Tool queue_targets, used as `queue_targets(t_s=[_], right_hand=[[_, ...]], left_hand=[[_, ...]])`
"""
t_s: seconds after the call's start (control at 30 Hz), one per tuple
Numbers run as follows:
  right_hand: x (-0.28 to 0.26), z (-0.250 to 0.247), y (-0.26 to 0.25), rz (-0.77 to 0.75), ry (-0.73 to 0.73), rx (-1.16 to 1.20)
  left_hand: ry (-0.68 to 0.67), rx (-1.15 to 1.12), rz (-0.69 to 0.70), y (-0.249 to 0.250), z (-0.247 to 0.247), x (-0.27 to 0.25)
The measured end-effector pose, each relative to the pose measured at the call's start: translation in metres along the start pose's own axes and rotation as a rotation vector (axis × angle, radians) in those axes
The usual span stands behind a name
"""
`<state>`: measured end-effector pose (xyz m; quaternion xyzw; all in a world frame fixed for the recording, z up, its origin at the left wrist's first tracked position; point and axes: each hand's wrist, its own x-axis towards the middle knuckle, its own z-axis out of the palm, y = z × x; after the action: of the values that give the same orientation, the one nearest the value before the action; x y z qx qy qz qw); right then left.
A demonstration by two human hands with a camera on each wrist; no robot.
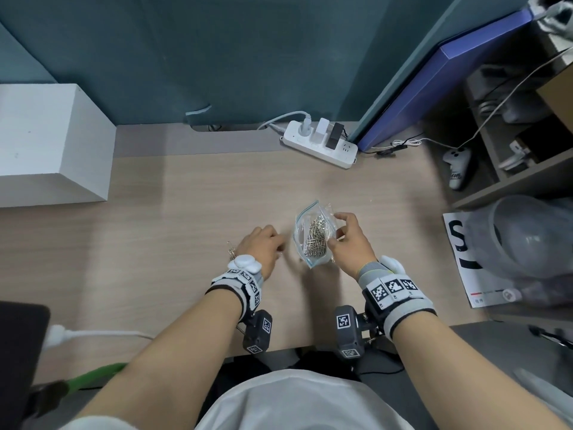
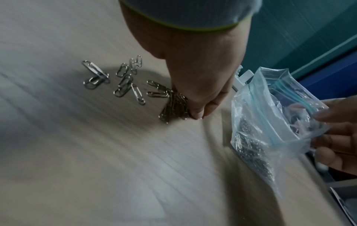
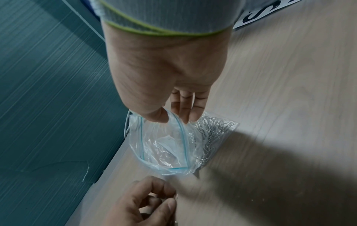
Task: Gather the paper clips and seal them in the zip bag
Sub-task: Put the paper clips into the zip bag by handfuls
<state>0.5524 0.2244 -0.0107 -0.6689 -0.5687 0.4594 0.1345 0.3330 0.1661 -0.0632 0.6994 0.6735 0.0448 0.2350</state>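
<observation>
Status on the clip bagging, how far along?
Done: most clips already sit in the zip bag. In hand: the right hand pinches the bag's rim, holding its mouth open; the left hand pinches a bunch of clips off the desk. Left: bag that bunch, pick up the loose clips beside it, then press the zip shut.

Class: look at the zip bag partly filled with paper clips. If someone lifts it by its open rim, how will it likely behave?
The zip bag is thin, crumpled film, so it will probably flop and sag. The clips heaped low inside likely make it bottom-heavy. The right hand pinches only one rim, so tilting could spill clips through the open mouth.
</observation>
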Motion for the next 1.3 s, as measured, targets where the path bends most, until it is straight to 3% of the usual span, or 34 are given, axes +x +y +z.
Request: queue_targets(t_s=[0.4, 0.8, 1.0, 1.1, 1.3], right_hand=[[0.004, 0.007, -0.001, -0.018, 0.008, -0.010], [0.002, 0.007, 0.001, -0.025, -0.001, -0.017], [0.000, 0.009, 0.001, -0.017, -0.002, -0.014], [-0.001, 0.010, 0.000, -0.027, 0.011, 0.003], [-0.003, 0.012, -0.002, -0.038, 0.010, -0.003]], left_hand=[[-0.191, -0.017, 0.152, -0.050, -0.022, -0.030], [-0.079, 0.066, 0.111, -0.045, -0.009, -0.029], [-0.083, -0.094, -0.018, -0.046, -0.009, -0.026], [-0.011, -0.277, -0.106, -0.038, -0.018, -0.022], [0.120, -0.570, -0.023, 0.018, -0.049, -0.002]])
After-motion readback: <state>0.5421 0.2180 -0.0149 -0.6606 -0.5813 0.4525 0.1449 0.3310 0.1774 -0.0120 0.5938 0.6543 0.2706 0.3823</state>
